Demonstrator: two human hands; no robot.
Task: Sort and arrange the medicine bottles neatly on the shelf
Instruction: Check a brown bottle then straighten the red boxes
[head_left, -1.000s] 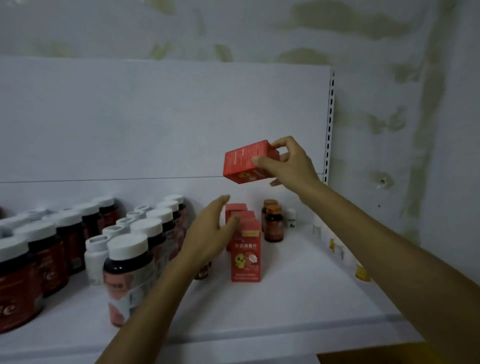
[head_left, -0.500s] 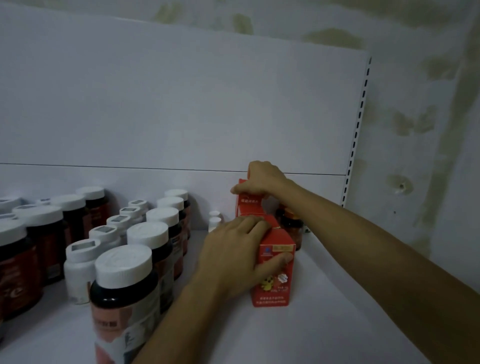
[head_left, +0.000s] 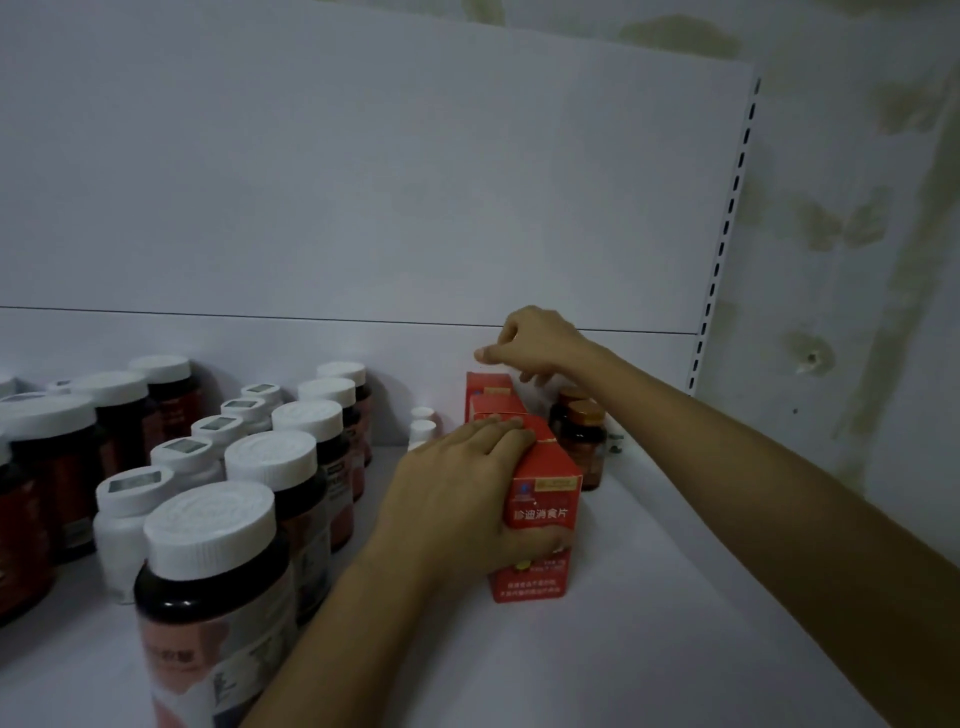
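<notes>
Medicine bottles (head_left: 208, 571) stand left on shelf (head_left: 649, 649); our left hand (head_left: 457, 509) grips front red box (head_left: 545, 493), right hand (head_left: 535, 343) loosely curled above rear box (head_left: 485, 382), holding nothing.

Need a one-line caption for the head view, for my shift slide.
Left hand grips the front red cardboard box on the white shelf; right hand hovers over the rear red cardboard box.

Pharmacy shop, slotted shelf upright (head_left: 726, 234), med bottles (head_left: 208, 566)
</notes>
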